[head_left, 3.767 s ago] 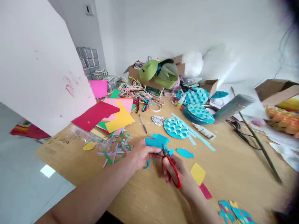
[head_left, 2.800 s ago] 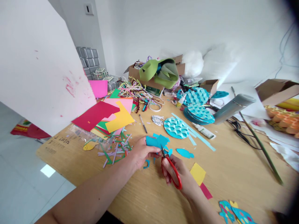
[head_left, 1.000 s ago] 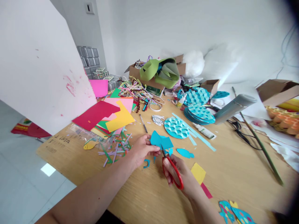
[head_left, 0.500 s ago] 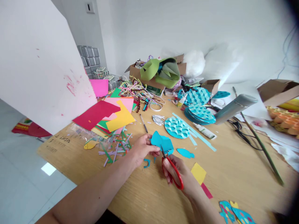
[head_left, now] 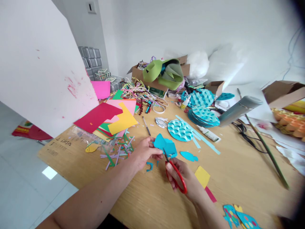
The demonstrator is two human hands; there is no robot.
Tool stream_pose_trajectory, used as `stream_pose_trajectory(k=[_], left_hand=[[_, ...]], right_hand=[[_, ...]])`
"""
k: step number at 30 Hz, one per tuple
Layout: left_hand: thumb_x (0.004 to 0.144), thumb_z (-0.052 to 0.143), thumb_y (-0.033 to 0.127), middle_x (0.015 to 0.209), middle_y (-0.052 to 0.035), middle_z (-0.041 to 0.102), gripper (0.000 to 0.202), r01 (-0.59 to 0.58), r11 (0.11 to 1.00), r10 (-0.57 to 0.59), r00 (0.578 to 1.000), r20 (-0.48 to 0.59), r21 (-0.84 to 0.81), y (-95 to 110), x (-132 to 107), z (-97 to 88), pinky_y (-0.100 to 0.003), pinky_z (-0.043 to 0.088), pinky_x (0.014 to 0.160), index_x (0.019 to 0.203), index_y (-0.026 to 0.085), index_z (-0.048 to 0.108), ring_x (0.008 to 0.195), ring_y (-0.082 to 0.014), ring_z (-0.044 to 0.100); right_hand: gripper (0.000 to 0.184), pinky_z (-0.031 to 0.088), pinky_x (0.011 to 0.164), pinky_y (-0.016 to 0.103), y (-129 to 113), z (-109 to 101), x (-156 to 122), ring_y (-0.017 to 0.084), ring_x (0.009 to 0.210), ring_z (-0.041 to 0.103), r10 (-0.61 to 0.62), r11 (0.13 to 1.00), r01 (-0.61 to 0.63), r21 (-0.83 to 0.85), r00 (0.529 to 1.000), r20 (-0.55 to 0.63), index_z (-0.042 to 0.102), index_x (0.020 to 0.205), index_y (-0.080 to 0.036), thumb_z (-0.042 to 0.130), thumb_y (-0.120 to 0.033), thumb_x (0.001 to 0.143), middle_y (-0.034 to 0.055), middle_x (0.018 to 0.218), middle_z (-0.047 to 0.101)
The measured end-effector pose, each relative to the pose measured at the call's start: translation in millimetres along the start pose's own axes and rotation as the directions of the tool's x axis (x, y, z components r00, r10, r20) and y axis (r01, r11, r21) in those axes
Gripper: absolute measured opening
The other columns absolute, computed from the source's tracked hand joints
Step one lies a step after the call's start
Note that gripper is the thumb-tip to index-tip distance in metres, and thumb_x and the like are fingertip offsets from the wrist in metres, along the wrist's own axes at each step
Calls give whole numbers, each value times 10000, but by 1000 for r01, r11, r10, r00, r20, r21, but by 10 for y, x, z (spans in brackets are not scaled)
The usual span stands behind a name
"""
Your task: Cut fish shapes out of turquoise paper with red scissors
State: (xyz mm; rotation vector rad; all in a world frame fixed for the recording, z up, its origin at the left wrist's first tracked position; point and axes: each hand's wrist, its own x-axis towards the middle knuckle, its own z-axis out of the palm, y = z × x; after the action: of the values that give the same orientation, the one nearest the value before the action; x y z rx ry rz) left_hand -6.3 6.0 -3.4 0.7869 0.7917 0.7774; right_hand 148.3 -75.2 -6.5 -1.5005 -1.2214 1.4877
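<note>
My left hand (head_left: 146,152) pinches a partly cut piece of blue paper (head_left: 170,147) by its left edge, above the table. In my right hand (head_left: 182,178) are red-handled scissors (head_left: 180,178), their blades at the lower edge of that paper. A curved blue offcut (head_left: 149,166) lies on the table just below my left hand. To the right of the paper rests a blue fish-shaped cutout (head_left: 189,156). Behind it sits a round blue disc with woven wavy strips (head_left: 180,130). A drawn paper fish (head_left: 161,122) and a pen (head_left: 146,126) lie beyond my left hand.
Coloured paper sheets (head_left: 100,117) and thin paper scraps (head_left: 118,152) spread at left. A white board (head_left: 43,63) stands at the left edge. At right are a grey flask (head_left: 240,111), a glue bottle (head_left: 209,134) and a long stick (head_left: 267,152). Decorated fish (head_left: 246,219) lie near right.
The scissors have turned slightly, their blades looking closer together on the blue paper. My left hand and the paper stay almost in place.
</note>
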Motion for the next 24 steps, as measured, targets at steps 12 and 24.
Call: stream_pose_trajectory(k=[12,24], left_hand=[[538,775,171,645,0,658,485,-4,999,5,1000,-3,41,23,-13,10,-245,473,550,954,141,526,531,-123,603],[571,749,133,653,-5,665,467,-12,999,12,1000,-1,44,31,-25,11,-254,489,556,988,128,536,532,-124,608]], right_hand=[[533,380,322,171,-31,10,5,66,319,452,-8,1000,8,-5,1000,3,468,699,-201,651,-702,704,-72,446,512],[513,364,284,162,-9,3,11,70,304,456,16,999,-16,29,1000,8,456,692,-206,716,-647,677,-79,446,519]])
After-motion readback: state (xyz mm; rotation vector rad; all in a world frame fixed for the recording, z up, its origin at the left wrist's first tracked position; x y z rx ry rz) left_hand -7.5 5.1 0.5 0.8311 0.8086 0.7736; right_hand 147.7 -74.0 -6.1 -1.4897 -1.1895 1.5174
